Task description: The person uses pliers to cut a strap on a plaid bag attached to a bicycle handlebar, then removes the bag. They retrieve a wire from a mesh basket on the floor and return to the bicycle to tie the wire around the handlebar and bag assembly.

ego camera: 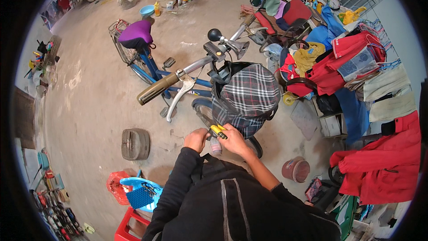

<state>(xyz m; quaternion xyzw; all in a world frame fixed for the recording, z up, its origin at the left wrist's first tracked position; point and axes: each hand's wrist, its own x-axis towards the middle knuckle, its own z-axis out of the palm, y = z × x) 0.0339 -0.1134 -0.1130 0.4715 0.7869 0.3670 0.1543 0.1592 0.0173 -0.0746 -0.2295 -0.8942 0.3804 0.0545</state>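
Low in front of my body, my right hand (pixel 233 139) is closed on a yellow-and-black hand tool (pixel 218 131), which looks like a utility knife or pliers; its exact kind cannot be told. My left hand (pixel 196 139) meets it from the left, its fingers pinching a small dark piece (pixel 209 137) whose shape is mostly hidden. Just beyond both hands stands a blue bicycle (pixel 200 83) with a black plaid bag (pixel 249 90) at its front. Its handlebar (pixel 197 65) carries a bulb horn (pixel 236 47) and a brake lever (pixel 182 95). A purple cover (pixel 136 33) wraps the saddle.
A worn grey block-like object (pixel 135 144) lies on the floor at left. Nearer are a blue plastic chair (pixel 157 195), a red stool (pixel 128 226) and a red bag (pixel 117 187). A reddish bucket (pixel 295 169) stands at right, beside hanging red clothes (pixel 384 167).
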